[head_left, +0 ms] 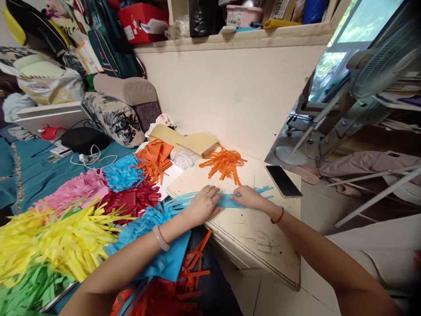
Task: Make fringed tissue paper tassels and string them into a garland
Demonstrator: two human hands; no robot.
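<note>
A strip of blue fringed tissue paper [226, 200] lies across the wooden tabletop [250, 237], its cut ends fanning out to both sides. My left hand [204, 202] rests flat on its left part, fingers stretched out. At the right part, my right hand [247, 197] has its fingers curled in and closed on the paper. An orange fringed tassel [223, 163] lies just beyond my hands. Beside my left forearm is a pile of blue fringed paper [144, 228], and orange-red fringed paper [158, 298] covers my lap.
A phone [283, 181] lies at the table's right edge. Yellow fringed bundles [75, 237], pink [77, 188] and dark red [131, 199] ones heap up at the left. Yellowish card [184, 140] lies against the white panel [223, 87]. A fan [384, 66] stands at the right.
</note>
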